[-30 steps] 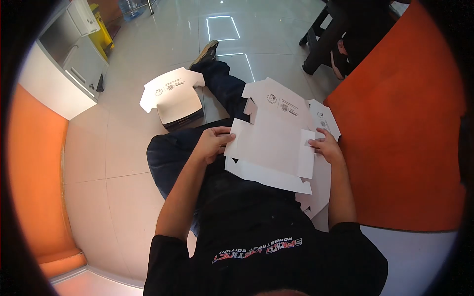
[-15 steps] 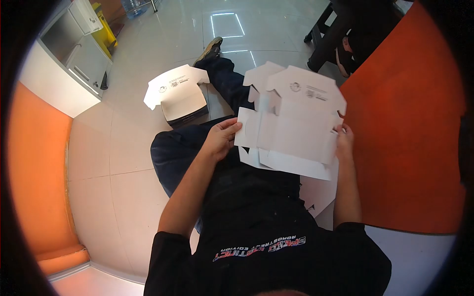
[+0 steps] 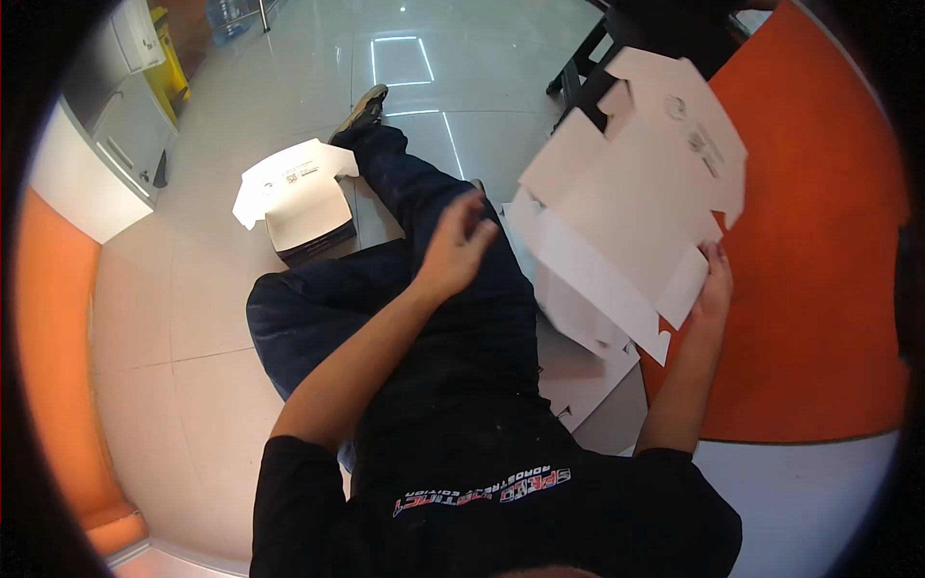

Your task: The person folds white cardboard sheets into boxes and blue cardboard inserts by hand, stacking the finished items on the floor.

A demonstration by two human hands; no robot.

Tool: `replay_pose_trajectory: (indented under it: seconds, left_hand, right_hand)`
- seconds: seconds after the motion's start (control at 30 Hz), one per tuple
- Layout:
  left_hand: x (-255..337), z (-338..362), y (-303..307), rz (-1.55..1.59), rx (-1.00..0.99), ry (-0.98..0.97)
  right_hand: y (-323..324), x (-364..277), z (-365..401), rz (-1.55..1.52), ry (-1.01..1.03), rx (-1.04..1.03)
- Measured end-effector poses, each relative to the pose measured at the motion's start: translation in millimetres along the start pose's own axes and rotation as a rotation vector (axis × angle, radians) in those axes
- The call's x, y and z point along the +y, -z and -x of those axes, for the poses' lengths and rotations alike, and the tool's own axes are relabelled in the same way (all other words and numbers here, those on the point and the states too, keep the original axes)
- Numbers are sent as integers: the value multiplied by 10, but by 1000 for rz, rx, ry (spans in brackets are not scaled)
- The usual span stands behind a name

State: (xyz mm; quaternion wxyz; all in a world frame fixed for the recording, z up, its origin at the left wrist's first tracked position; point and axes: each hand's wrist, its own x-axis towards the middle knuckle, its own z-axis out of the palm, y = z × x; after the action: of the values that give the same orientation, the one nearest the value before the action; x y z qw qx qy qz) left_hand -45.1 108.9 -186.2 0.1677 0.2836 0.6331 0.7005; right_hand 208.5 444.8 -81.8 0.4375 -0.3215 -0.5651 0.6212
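My right hand [image 3: 713,281] grips the lower right edge of a flat white cardboard box blank [image 3: 636,193], which is raised and tilted, with notched flaps and a printed logo near its far end. My left hand [image 3: 457,247] is off the cardboard, above my leg, its fingers apart and nothing in them. Under the raised blank lie more white box blanks [image 3: 588,380], partly hidden by it. On the floor to the left, beyond my bent knee, sits a partly folded box [image 3: 306,214] with a white inside, dark outer side and its lid flap up.
An orange panel [image 3: 809,289] stands close on my right. At the upper left are a white cabinet [image 3: 135,130], a yellow object [image 3: 170,63] and a clear water bottle [image 3: 226,21]. A black stool [image 3: 578,72] stands on the tiled floor [image 3: 434,48] at the upper right.
My left hand has let go of the cardboard and drawn away from it. The blank in my right hand has been lifted and turned clockwise, apart from the blanks below. The view has shifted slightly.
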Motion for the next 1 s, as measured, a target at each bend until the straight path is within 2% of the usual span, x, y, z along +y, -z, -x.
replay_pose_trajectory:
  seconds: [0.03, 0.07, 0.1, 0.13, 0.17, 0.2, 0.23, 0.27, 0.3, 0.33, 0.37, 0.4, 0.43, 0.47, 0.53, 0.57, 0.6, 0.67, 0.7, 0.73, 0.8, 0.87, 0.93, 1.0]
  left_hand:
    - [226, 56, 90, -72, 225, -211]
    - [417, 96, 234, 76, 395, -175]
    - [570, 188, 399, -61, 515, -385]
    - [939, 408, 417, -76, 541, -424]
    - [871, 422, 619, -373, 448, -837]
    - [1125, 718, 504, -484, 279, -716]
    - [1446, 890, 470, -948, 68, -760]
    - [1559, 1018, 349, -1050, -100, -653]
    - [1609, 1113, 232, -1104, -186, -544]
    - [1577, 1191, 163, -1089, -195, -462]
    - [1468, 1229, 122, -1172, -179, -494]
    - [1389, 1242, 106, -1252, -162, -528]
    - [1406, 1243, 110, -1256, -203, -500]
    - [1433, 1241, 122, -1180, -220, -515]
    - [1509, 1186, 184, -1036, -345, -395]
    - [1561, 1143, 235, -817, -385, -372]
    - [1641, 1130, 274, -816, -382, -376]
    - [1786, 1116, 357, -347, -474, -242]
    - [1741, 1107, 422, -268, -520, -187]
    - [1773, 1108, 401, -272, -518, -187]
    - [1866, 1098, 296, -421, -363, -52]
    - [1840, 1033, 307, -537, -286, -111]
    - [1699, 948, 444, -321, -296, 59]
    - [1631, 931, 554, -231, -322, 90]
  right_hand:
    - [-162, 89, 91, 9, -33, -4]
    - [-377, 150, 227, -1, -47, 5]
    - [-627, 173, 390, -53, -108, -10]
    - [-816, 206, 533, -107, -169, -25]
    - [-933, 271, 631, -124, -187, -17]
    - [-1041, 329, 709, -119, -230, -120]
    - [-1147, 360, 799, -113, -267, -226]
    - [-1272, 340, 928, -123, -278, -225]
    - [-1404, 288, 1057, -107, -316, -256]
    - [-1497, 254, 1127, -90, -347, -290]
    - [-1533, 372, 1140, -256, -357, -287]
    - [-1574, 307, 1189, -264, -352, -288]
    - [-1602, 192, 1266, -274, -360, -391]
    - [-1626, 122, 1319, -279, -367, -492]
    - [-1663, 75, 1334, -311, -337, -502]
    - [-1671, 17, 1337, -275, -277, -512]
    - [-1676, -40, 1348, -238, -218, -521]
    - [-1696, -149, 1405, -196, -179, -548]
    - [-1717, -192, 1460, -157, -146, -572]
    - [-1750, -228, 1540, -161, -146, -574]
    - [-1857, -287, 1722, -137, -114, -639]
    - [-1939, -268, 1784, -149, -93, -665]
    - [-1977, -131, 1712, -361, -62, -796]
    - [-2008, -47, 1620, -336, 4, -807]
